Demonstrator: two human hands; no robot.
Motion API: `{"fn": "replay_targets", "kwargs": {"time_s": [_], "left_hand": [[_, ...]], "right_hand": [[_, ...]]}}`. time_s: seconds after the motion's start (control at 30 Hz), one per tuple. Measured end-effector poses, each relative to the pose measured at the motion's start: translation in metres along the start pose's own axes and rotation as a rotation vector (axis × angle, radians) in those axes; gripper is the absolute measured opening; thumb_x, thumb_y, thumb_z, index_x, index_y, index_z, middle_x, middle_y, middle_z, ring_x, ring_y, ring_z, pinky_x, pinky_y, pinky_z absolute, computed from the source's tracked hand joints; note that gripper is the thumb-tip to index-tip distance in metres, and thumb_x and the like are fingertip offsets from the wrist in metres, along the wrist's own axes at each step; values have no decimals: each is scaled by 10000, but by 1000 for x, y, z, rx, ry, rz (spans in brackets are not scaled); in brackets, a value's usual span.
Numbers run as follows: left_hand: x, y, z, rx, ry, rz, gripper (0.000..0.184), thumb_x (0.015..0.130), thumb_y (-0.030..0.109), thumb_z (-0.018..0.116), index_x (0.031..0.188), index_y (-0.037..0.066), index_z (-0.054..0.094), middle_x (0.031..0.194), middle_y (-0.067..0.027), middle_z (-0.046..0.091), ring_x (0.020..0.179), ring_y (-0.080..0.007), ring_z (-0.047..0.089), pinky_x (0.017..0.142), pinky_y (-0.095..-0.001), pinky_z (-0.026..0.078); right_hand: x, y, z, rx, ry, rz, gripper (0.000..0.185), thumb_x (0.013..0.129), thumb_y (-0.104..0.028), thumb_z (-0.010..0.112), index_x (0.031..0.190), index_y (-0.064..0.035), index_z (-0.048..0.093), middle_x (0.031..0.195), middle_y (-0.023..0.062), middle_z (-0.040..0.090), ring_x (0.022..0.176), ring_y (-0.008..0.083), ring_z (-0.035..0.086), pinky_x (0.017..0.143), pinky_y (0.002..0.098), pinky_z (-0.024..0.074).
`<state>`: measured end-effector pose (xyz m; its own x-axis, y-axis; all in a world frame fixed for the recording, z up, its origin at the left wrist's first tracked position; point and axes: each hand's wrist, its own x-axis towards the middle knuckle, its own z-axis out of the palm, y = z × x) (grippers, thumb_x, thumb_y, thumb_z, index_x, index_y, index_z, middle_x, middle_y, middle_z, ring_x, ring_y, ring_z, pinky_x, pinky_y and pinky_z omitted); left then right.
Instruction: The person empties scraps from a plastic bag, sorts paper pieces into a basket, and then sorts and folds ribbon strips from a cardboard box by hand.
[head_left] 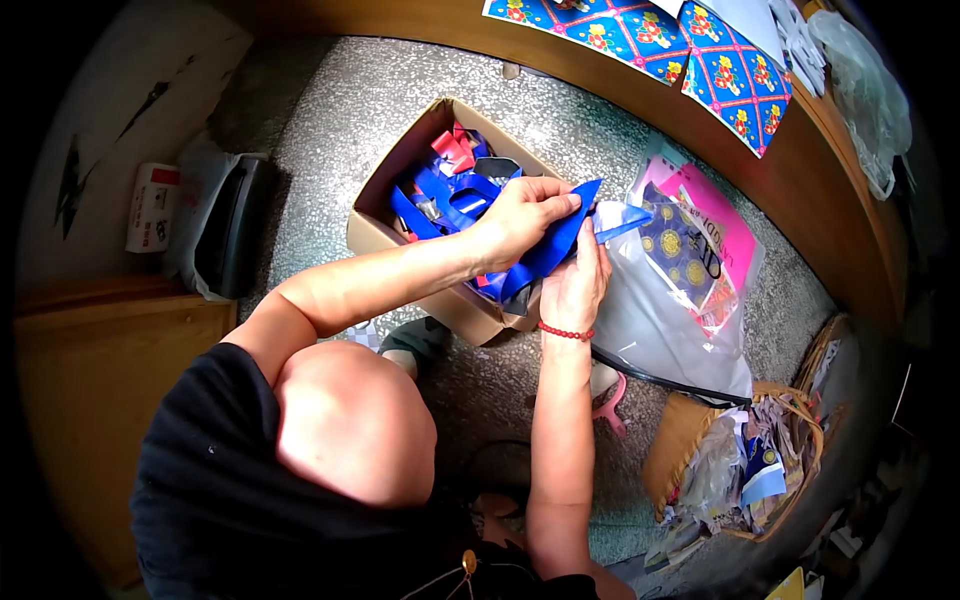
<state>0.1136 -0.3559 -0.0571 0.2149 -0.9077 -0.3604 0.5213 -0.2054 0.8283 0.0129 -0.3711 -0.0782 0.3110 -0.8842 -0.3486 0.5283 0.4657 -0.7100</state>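
Note:
A blue strip of material (550, 245) is held between my two hands, over the right side of an open cardboard box (372, 232). My left hand (530, 215) pinches its upper edge with thumb and fingers. My right hand (580, 280), below a red bead bracelet (566, 330), grips the strip from underneath. Its pointed blue end reaches up past my fingertips, and a lighter blue piece (622, 222) sticks out to the right. Inside the box lie tangled blue strips (432, 190) and a red piece (453, 152).
Right of the box lies a clear plastic bag (650, 325) with pink and patterned sheets. A basket (675, 440) of scraps stands at lower right. Blue flowered sheets (735, 85) hang over the wooden edge (400, 20). A grey bag (205, 225) is at left.

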Motion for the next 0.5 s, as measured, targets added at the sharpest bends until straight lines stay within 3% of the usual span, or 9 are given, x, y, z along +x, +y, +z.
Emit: {"fn": "replay_targets", "kwargs": {"time_s": [0.13, 0.23, 0.27, 0.3, 0.37, 0.4, 0.5], "left_hand": [[4, -1, -7, -231, -78, -114, 152, 870, 105, 522, 932, -16, 589, 861, -58, 620, 743, -96, 573, 700, -234, 476], [-3, 19, -1, 72, 64, 25, 179, 863, 133, 548, 970, -2, 597, 840, -23, 611, 714, -72, 552, 643, -206, 445], [-10, 33, 1, 220, 78, 59, 174, 869, 152, 549, 962, 19, 609, 821, 10, 591, 684, -56, 509, 608, -197, 407], [-2, 27, -3, 363, 156, 348, 195, 848, 145, 564, 918, -30, 615, 716, -31, 595, 611, -89, 519, 555, -239, 430], [3, 31, -8, 724, 215, 791, 176, 841, 120, 558, 914, -34, 606, 680, -46, 530, 574, -124, 486, 515, -266, 397], [1, 38, -5, 775, 231, 834, 156, 828, 88, 560, 921, -30, 601, 674, -74, 473, 568, -159, 475, 500, -281, 379], [-2, 40, 8, 838, 204, 974, 143, 781, 18, 561, 915, -11, 602, 699, -104, 501, 596, -228, 516, 531, -318, 417]], "right_hand": [[7, -2, -7, 76, 79, 54, 314, 875, -196, 526, 1082, 41, 535, 1080, 104, 563, 971, 166, 538, 867, 282, 415], [7, -14, -8, 61, -63, -158, 288, 892, -185, 485, 1057, 48, 523, 1045, 148, 564, 958, 223, 541, 876, 336, 414], [9, -20, -7, 19, -10, -203, 300, 904, -180, 453, 1088, 55, 484, 1010, 168, 568, 936, 240, 542, 880, 363, 414], [4, -31, 1, -42, -10, -228, 318, 915, -176, 421, 1129, 59, 427, 1032, 201, 547, 981, 278, 530, 894, 399, 409], [3, -39, 7, -161, -3, -333, 310, 919, -173, 407, 1136, 47, 431, 972, 177, 564, 927, 261, 553, 852, 381, 436], [2, -41, 10, -226, 17, -348, 304, 919, -163, 403, 1145, 37, 441, 938, 143, 574, 893, 235, 561, 825, 354, 443], [2, -35, 16, -360, -13, -317, 316, 937, -173, 369, 1160, 35, 451, 925, 108, 570, 849, 156, 540, 764, 286, 439]]}}
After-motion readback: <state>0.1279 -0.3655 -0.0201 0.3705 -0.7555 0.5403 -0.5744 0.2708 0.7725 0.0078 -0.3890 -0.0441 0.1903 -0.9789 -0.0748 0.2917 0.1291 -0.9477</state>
